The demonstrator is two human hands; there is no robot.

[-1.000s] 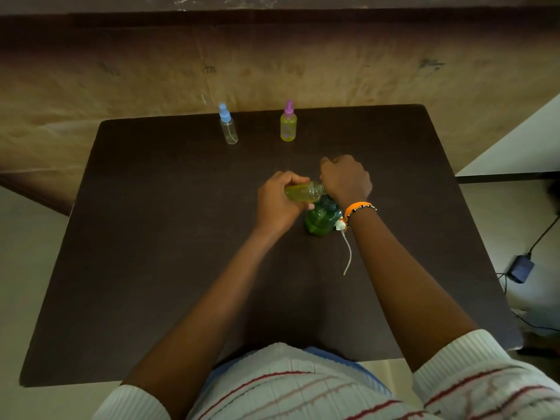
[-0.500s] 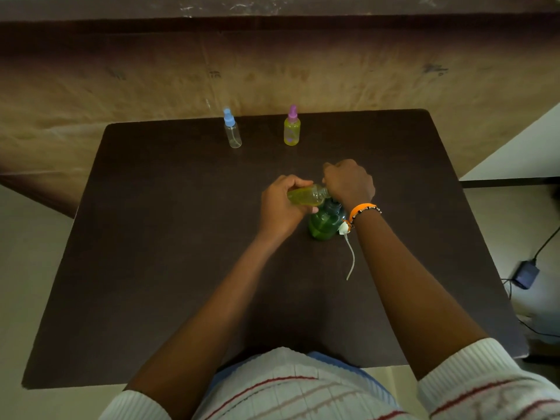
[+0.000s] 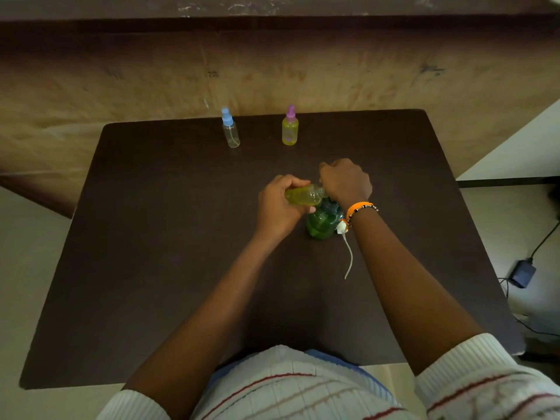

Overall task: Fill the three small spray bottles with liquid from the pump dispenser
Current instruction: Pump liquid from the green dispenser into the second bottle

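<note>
The left hand (image 3: pixel 278 204) has its fingers (image 3: pixel 292 180) wrapped around an uncapped spray bottle (image 3: pixel 304 195), tilted almost flat and holding yellow-green liquid, its mouth towards the right hand (image 3: pixel 345 181). That hand's fingers are curled into a fist over the top of the green pump dispenser (image 3: pixel 322 221), which stands near the middle of the tabletop (image 3: pixel 151 237). A loose spray cap (image 3: pixel 341 228) with its tube lies just beside the dispenser. By the far edge stand a clear blue-capped bottle (image 3: pixel 231 130) and a yellow pink-capped bottle (image 3: pixel 290 128).
</note>
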